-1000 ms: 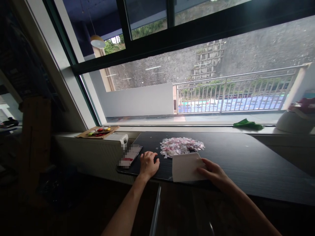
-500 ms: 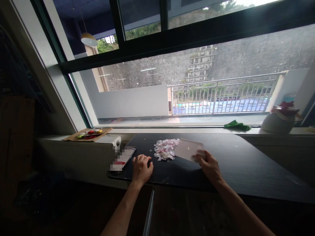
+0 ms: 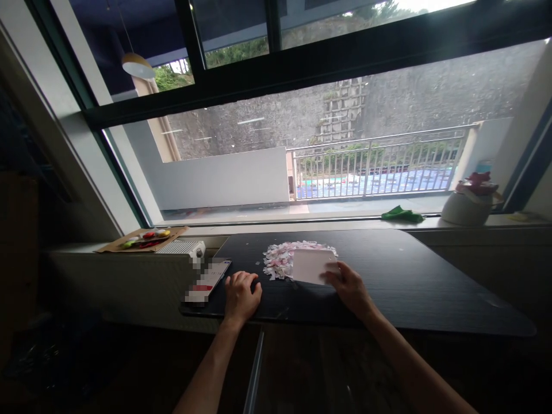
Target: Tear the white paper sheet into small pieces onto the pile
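Note:
On the dark table (image 3: 405,287) lies a heap of pink and white paper scraps (image 3: 278,260). My right hand (image 3: 350,288) grips a thin pale rectangular card (image 3: 314,267) by its right end, and the card stands in front of the heap, hiding part of it. My left hand (image 3: 242,294) rests on the table left of the card, fingers loosely curled and apart, with nothing in them. A phone-like flat item (image 3: 211,279), partly pixelated, lies at the table's left edge beside my left hand.
On the sill at the left, brown paper (image 3: 172,234) bears small colourful items. A white radiator (image 3: 129,282) stands below. A green cloth (image 3: 402,214) and a pale rounded pot (image 3: 468,208) sit on the right sill, under the large window.
The card in my right hand has turned more upright and now covers the heap's right front. Scraps show further right behind it. My left hand keeps its pose; the whole view has shifted slightly.

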Motion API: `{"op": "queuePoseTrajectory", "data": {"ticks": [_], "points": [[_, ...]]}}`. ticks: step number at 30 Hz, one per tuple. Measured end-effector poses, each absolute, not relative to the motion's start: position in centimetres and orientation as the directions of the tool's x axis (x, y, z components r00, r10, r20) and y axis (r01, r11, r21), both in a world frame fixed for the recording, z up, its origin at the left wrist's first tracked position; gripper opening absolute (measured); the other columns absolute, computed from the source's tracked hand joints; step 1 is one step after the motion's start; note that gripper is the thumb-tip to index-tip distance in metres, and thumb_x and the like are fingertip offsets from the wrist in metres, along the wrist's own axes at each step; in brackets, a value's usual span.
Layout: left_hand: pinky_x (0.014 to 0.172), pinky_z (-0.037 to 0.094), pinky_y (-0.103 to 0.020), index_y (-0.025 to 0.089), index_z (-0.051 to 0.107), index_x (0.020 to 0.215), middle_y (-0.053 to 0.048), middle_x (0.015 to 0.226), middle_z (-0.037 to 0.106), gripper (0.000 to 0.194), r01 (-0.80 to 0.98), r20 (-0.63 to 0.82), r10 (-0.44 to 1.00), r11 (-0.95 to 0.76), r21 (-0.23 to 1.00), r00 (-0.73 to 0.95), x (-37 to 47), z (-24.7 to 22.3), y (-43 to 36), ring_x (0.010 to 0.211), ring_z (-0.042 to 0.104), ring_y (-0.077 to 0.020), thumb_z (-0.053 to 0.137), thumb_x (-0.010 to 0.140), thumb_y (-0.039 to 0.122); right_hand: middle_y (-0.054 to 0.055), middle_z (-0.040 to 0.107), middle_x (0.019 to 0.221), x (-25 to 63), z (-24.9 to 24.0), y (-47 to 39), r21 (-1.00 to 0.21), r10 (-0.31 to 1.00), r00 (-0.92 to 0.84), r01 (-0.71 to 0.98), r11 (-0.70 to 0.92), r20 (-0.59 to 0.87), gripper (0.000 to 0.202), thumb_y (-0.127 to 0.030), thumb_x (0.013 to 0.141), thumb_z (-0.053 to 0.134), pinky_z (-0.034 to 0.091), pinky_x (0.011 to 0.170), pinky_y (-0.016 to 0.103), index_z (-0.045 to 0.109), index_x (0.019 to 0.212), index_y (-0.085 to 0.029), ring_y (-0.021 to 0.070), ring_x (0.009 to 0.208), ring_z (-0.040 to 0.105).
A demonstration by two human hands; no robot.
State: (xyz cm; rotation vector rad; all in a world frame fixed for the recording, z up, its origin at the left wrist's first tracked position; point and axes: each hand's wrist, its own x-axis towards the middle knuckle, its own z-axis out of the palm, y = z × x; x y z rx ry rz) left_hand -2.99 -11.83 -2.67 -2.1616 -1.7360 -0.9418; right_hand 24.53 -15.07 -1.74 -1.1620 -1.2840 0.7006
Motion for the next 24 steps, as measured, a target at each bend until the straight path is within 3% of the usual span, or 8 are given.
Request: {"op": "queuePoseTrajectory", "data": {"ticks": [6,13,20,24], "points": [[0.097,0.034,-0.046,0.02,0.067,0.091,-0.008,0.099,0.068,0.021,0.934,0.6,0.795,-0.279,0.225,0.093,-3.0,-2.7,-11.8,0.106,0.054,-0.0269,0.051,0.077,0.024,0.005,0.07,0.078,24.7,-1.5,-15.4,-0.918,0.885,0.286,0.265,0.295,0.367,0.02,-0.034,0.07,0.059,0.052,0.068,0.035,0.061,0.083,-0.019,0.0217,0.072,0.066],[0.098,0.032,-0.047,0.02,0.067,0.091,-0.008,0.099,0.068,0.021,0.927,0.601,0.795,-0.284,0.245,0.085,-2.9,-2.6,-11.8,0.108,0.054,-0.0272,0.052,0.077,0.024,0.005,0.07,0.075,24.7,-1.3,-15.8,-0.917,0.908,0.226,0.277,0.288,0.354,0.019,-0.032,0.068,0.06,0.052,0.065,0.033,0.062,0.081,-0.018,0.021,0.069,0.066],[0.099,0.032,-0.046,0.022,0.066,0.089,-0.006,0.098,0.068,0.019,0.921,0.587,0.805,-0.287,0.262,0.084,-2.8,-2.4,-12.0,0.107,0.053,-0.0263,0.052,0.076,0.024,0.007,0.074,0.083,24.2,-2.1,-14.7,-0.938,0.93,0.126,0.066,0.34,0.346,0.033,-0.043,0.069,0.068,0.054,0.075,0.036,0.063,0.09,-0.018,0.0229,0.079,0.07],[0.098,0.032,-0.046,0.021,0.066,0.09,-0.007,0.099,0.067,0.02,0.922,0.578,0.811,-0.286,0.261,0.087,-2.8,-2.4,-12.0,0.106,0.053,-0.0262,0.052,0.077,0.024,0.008,0.074,0.084,23.6,-2.2,-14.6,-0.942,0.932,0.141,0.04,0.333,0.335,0.038,-0.047,0.069,0.068,0.054,0.076,0.037,0.065,0.092,-0.017,0.0231,0.08,0.069]]}}
